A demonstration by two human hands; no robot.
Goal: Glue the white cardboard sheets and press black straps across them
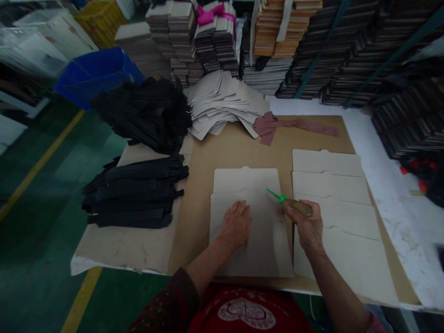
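Boards lay overlapped on the table, the left hand resting nearly flat on them, grasping nothing; the right hand was closed around a tool, its green tip over them.

Strips left of board pair, board row right, stack behind.

The only view looks forward and steeply down from the person's head, above a red, white-printed cloth garment, with the bare left hand and bare right hand near and tall, dark, strapped sheet stacks farther off
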